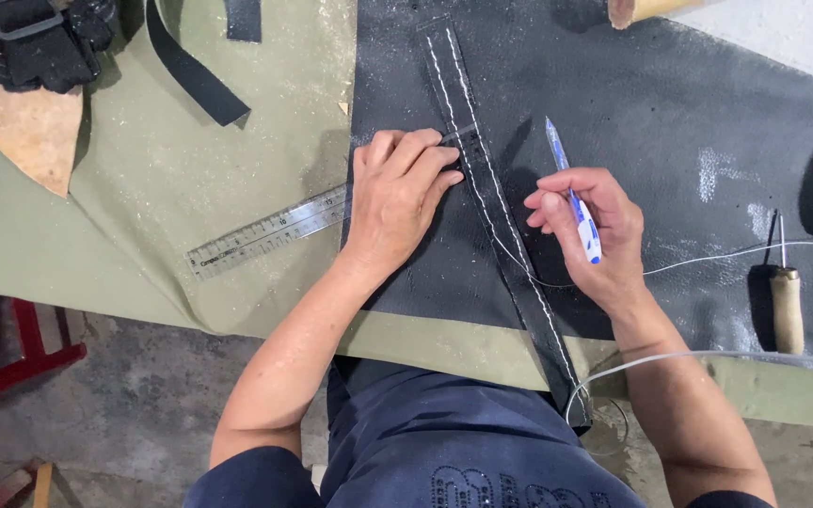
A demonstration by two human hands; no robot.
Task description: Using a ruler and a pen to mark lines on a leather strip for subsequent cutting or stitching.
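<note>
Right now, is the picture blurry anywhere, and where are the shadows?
Head view: mostly sharp; the ruler marks read crisply. The pen casts a dark shadow to its left on the black leather, so the light seems to come from the right. Pale glare patches shine on the leather near the awl.

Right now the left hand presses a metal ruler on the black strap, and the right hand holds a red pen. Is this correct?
Not quite. The pen in the right hand is blue and white, not red. The head view shows it. The left hand does press the metal ruler on the black strap.
</note>
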